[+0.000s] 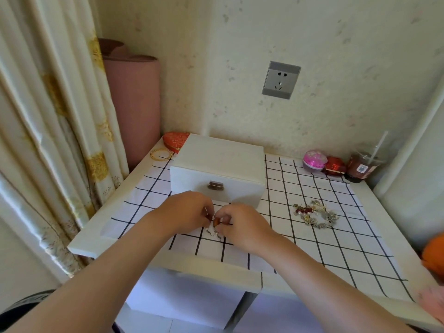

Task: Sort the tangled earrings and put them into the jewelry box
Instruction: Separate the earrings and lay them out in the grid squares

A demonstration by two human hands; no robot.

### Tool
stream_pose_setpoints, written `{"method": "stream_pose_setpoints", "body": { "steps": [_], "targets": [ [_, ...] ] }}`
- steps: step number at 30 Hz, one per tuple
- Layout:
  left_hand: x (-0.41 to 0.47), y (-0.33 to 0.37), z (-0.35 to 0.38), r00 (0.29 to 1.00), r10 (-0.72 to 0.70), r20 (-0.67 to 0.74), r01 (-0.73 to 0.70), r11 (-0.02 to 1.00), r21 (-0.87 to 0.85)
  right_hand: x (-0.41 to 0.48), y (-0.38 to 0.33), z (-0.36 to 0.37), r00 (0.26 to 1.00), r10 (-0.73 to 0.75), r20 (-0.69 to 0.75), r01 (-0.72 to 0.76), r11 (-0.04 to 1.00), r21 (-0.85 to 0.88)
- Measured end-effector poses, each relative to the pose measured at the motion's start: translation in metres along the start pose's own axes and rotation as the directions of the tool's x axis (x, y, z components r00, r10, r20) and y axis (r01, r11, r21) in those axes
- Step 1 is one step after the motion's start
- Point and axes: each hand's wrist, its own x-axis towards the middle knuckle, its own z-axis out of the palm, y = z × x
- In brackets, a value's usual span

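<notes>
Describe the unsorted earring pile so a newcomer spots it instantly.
Find the white jewelry box on the checked tablecloth. Right of its front corner lies the earring pile, dark red beads mixed with silvery-gold pieces. Unlike the small earring tangle pinched by the left hand and right hand, nothing touches it.

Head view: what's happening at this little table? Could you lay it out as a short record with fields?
Activity: left hand and right hand both pinch a small reddish-brown bead earring between their fingertips
Waiting pile: tangled red, pearl and silver earrings, right of the hands, untouched
Box: white rectangular jewelry box with metal clasp, lid closed, behind the hands
Surface: white cloth with black grid lines
</notes>
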Motion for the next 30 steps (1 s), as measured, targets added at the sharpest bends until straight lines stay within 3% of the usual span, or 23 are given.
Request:
{"method": "stream_pose_setpoints", "body": {
  "steps": [6,10,14,17,22,30],
  "targets": [
    [0.002,0.006,-0.004,0.996,-0.024,0.085,0.026,0.999,-0.026,0.000,0.003,-0.004,0.999,0.038,0.004,-0.039,0.996,0.078],
    [0.004,0.018,-0.014,1.000,-0.003,-0.002,0.003,1.000,0.018,-0.006,0.013,-0.024,0.998,0.061,-0.014,-0.059,0.993,0.104],
    [0.011,0.060,-0.009,0.992,0.117,-0.049,-0.125,0.966,-0.228,-0.018,0.046,-0.063,0.973,0.125,-0.194,-0.137,0.989,-0.047],
    [0.027,0.100,0.008,0.971,0.233,-0.051,-0.238,0.934,-0.265,-0.029,0.080,-0.091,0.937,0.167,-0.307,-0.224,0.961,-0.160],
    [0.065,0.145,0.033,0.945,0.316,-0.088,-0.327,0.922,-0.208,-0.040,0.134,-0.111,0.919,0.193,-0.344,-0.308,0.896,-0.321],
    [0.116,0.170,0.056,0.950,0.288,-0.118,-0.291,0.957,-0.007,-0.026,0.162,-0.117,0.956,0.129,-0.262,-0.217,0.913,-0.344]
  ]
}}
